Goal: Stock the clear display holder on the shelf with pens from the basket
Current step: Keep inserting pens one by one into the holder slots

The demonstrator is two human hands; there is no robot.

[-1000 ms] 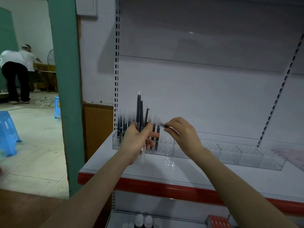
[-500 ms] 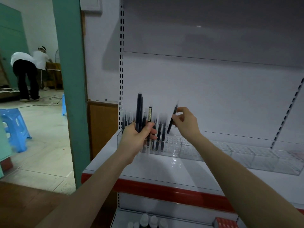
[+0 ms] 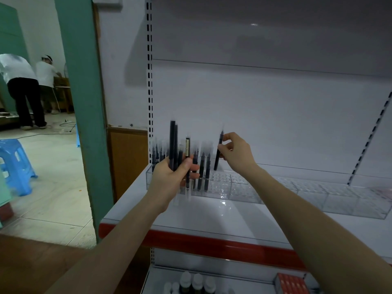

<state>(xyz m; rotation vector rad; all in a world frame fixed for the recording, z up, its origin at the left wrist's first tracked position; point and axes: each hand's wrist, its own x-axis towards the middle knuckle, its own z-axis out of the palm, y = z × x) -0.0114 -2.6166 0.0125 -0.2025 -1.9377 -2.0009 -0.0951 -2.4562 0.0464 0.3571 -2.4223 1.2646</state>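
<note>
A long clear display holder (image 3: 297,194) lies along the white shelf (image 3: 212,217). Several dark pens (image 3: 203,166) stand upright in its left end. My left hand (image 3: 171,177) is shut on a bunch of dark pens (image 3: 172,145), held upright in front of the holder's left part. My right hand (image 3: 235,151) pinches a single dark pen (image 3: 218,153) near its top, tip down, just above the holder to the right of the standing pens. The basket is not in view.
The shelf's front edge carries a red strip (image 3: 212,245). A lower shelf holds small bottles (image 3: 197,283) and a red box (image 3: 292,283). A green pillar (image 3: 82,102) stands at the left, a blue stool (image 3: 14,164) beyond it. Two persons (image 3: 25,85) stand far back left.
My right hand took one pen from the bunch, lifted it to the right and now holds it almost upright, tip lowered toward the holder. The left hand stayed in place.
</note>
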